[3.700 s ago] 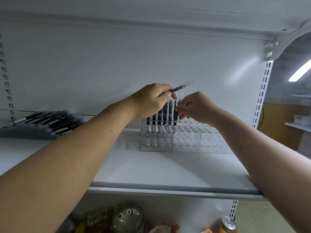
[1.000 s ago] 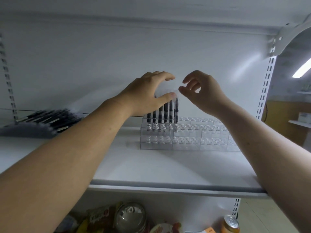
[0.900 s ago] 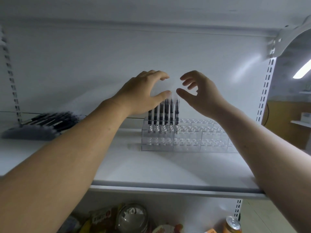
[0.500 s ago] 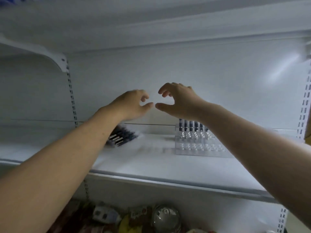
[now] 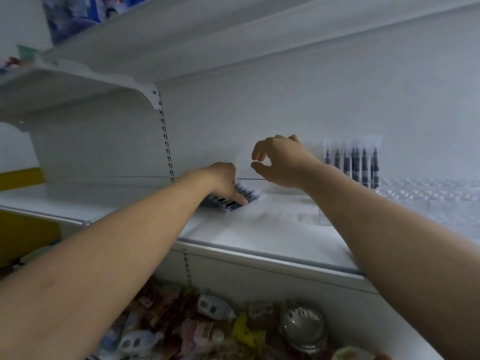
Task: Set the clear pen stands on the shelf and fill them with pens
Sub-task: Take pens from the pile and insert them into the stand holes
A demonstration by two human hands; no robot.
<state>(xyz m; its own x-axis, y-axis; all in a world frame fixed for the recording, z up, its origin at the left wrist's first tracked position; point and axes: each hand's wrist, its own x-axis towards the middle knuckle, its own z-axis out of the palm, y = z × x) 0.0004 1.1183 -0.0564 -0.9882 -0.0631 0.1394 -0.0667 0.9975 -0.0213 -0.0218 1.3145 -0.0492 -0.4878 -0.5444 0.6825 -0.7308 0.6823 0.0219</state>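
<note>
The left hand [image 5: 224,181] has left the stand and dropped onto the loose pile of black pens with clear caps [image 5: 248,196] at the back of the white metal shelf [image 5: 259,237]. Its thumb lies on them, but I cannot tell whether the hidden fingers grip one. The right hand [image 5: 281,158] hovers empty, fingers loosely curved, between the pile and the clear plastic pen stand [image 5: 426,197], which sits on the shelf further right with a row of upright pens [image 5: 355,165] at its left end. A hasty grab could scatter the pile, rolling pens off the shelf edge. Half a second ago both hands hung together in the air, nearer the stand.
</note>
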